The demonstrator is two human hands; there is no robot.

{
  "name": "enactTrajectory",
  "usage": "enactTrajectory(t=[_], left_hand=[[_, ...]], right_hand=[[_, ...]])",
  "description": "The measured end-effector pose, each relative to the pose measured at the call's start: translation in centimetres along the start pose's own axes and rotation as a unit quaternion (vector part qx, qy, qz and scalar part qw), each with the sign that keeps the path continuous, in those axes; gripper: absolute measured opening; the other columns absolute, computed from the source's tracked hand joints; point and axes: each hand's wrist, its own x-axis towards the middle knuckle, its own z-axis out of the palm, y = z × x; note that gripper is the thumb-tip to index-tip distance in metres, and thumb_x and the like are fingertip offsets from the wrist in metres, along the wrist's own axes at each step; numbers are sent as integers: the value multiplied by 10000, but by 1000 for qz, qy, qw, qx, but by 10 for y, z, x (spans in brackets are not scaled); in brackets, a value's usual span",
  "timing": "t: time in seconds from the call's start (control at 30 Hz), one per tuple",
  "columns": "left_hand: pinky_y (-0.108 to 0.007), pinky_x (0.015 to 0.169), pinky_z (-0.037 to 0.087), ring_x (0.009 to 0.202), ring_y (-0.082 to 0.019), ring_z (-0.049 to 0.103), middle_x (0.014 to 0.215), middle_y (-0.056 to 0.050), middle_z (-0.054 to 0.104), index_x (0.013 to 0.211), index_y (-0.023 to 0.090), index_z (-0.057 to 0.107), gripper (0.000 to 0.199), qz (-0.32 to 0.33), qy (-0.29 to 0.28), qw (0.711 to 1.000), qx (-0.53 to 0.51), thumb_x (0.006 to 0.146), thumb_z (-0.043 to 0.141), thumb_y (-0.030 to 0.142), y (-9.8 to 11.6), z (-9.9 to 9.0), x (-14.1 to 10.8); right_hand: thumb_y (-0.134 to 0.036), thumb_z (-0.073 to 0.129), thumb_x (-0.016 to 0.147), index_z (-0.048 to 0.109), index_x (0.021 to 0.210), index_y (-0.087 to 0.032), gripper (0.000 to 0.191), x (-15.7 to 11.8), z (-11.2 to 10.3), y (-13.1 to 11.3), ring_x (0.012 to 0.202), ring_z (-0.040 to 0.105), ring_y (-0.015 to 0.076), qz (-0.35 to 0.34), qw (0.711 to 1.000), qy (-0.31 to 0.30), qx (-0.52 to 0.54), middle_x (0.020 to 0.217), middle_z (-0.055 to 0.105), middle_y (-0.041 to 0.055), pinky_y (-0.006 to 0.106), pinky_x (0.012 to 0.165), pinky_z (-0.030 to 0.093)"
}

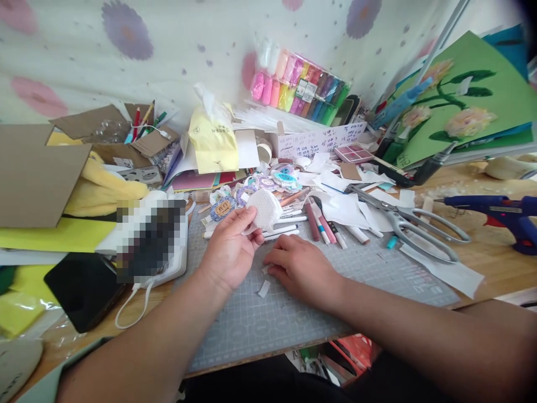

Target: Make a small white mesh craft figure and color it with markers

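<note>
Forearms (pixel 168 330), white disc (pixel 264 211) in left hand (pixel 232 251), near right hand (pixel 305 271)

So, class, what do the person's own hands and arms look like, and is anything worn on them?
The left hand and right hand are bare: no glove, ring or watch shows. The left forearm and right forearm are uncovered too. At the lower left, a pale green cloth edge shows, probably a sleeve.
</note>
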Motion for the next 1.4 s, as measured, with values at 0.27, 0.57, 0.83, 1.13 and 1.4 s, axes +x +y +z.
enactTrajectory(t=[0.27,0.57,0.83,1.13,1.4], left_hand=[[-201,459,466,537,-88,563,728,9,643,767,160,618,40,-39,-18,999,-7,797,639,146,3,3,0],[-203,483,492,596,-103,608,776,-14,684,896,159,666,87,-77,-86,993,16,815,640,146,-4,5,-10],[-190,549,497,641,-89,610,796,9,685,865,166,658,116,-65,-115,990,45,765,716,181,-7,4,-13],[-192,566,487,653,-91,604,815,14,686,826,183,650,91,-61,-112,991,38,764,715,190,-6,2,-15],[-179,583,475,665,-86,597,810,7,676,827,175,649,118,-43,-100,992,63,741,729,184,-6,3,-16]], right_hand=[[-70,529,856,534,791,-160,111,-14,-36,6,668,540,114,-17,992,46,114,740,574,3,218,611,466],[-88,588,846,619,804,-144,76,-22,-74,1,804,544,139,-107,948,287,84,818,557,48,262,715,442],[-57,599,798,643,784,-144,99,-15,-66,-2,791,542,157,-125,949,290,14,832,537,56,283,681,467],[-81,529,860,629,964,-193,182,-21,-69,0,776,539,156,-157,949,272,15,838,532,45,303,679,484],[-87,466,857,628,950,-184,211,-31,-74,2,745,516,222,-214,918,220,-251,814,615,89,393,656,448]])
